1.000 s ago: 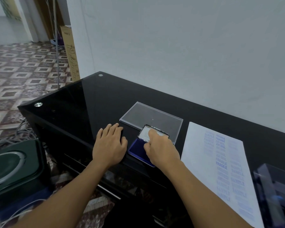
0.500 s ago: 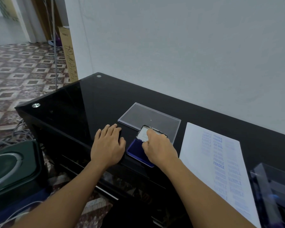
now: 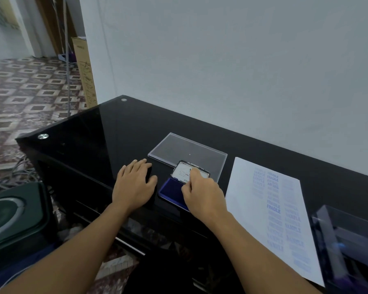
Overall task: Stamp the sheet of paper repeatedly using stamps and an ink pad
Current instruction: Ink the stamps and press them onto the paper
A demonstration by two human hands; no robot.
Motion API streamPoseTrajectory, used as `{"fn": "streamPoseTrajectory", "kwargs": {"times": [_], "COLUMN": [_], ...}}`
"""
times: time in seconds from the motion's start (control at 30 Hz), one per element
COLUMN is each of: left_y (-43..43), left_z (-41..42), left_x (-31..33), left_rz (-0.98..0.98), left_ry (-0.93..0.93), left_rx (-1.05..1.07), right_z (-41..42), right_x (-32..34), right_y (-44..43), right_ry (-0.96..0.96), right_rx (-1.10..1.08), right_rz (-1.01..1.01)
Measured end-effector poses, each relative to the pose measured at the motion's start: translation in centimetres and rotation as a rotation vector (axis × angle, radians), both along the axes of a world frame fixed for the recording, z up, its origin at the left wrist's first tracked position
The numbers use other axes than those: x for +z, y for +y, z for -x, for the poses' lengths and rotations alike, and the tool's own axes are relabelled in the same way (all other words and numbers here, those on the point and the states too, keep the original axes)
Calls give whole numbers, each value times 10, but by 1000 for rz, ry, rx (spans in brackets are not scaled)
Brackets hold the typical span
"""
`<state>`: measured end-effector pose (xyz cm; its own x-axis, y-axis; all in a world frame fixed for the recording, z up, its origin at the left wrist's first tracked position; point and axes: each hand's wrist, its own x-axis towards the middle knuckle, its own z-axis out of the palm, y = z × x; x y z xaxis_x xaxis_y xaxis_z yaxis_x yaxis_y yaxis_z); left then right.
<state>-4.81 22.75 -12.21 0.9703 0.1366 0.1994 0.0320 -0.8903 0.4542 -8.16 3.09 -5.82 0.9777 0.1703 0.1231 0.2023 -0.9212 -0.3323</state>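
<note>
A blue ink pad [image 3: 169,189] lies open on the black glass table [image 3: 98,132], its white-lined lid [image 3: 182,171] tilted up at the far side. My right hand [image 3: 202,193] pinches that lid, index finger on its inner face, and covers the pad's right part. My left hand [image 3: 134,183] rests flat on the table just left of the pad, fingers straight; a small dark object [image 3: 150,172] shows under its fingertips, and I cannot tell what it is. The white sheet of paper [image 3: 248,200], with faint blue SAMPLE and FRAGILE prints, lies to the right.
A clear plastic cover [image 3: 187,150] lies flat behind the pad. A transparent box [image 3: 348,240] stands at the near right corner beside the sheet. The wall runs close behind the table. A dark green appliance [image 3: 11,213] and cables sit on the floor at the left.
My right hand has shifted slightly on the lid, which now shows more of its white inner face. My left hand has stayed in place.
</note>
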Motion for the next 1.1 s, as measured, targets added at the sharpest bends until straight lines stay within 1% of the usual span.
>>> {"fn": "streamPoseTrajectory", "kwargs": {"times": [0.1, 0.23, 0.33, 0.43, 0.67, 0.83, 0.97, 1.1], "left_y": [1, -8, -30, -59, -133, -167, -180, -181], "left_z": [-2, 1, 8, 16, 28, 41, 48, 56], "left_x": [8, 25, 35, 42, 52, 48, 36, 19], "left_rz": [104, 204, 236, 224, 176, 190, 171, 90], "left_ry": [19, -36, -36, -42, -93, -89, -11, 24], "left_rx": [-3, 26, -51, -189, -405, -507, -545, -561], "right_z": [10, 23, 30, 35, 45, 38, 26, 11], "right_x": [1, 9, 11, 10, 19, 26, 30, 33], "right_y": [-12, -38, -62, -85, -138, -166, -175, -177], "right_ry": [-22, -20, -36, -3, 32, 60, 86, 98], "right_rx": [-25, -45, -122, -194, -291, -339, -367, -357], "right_rz": [-35, -66, -76, -92, -65, -66, -74, -83]}}
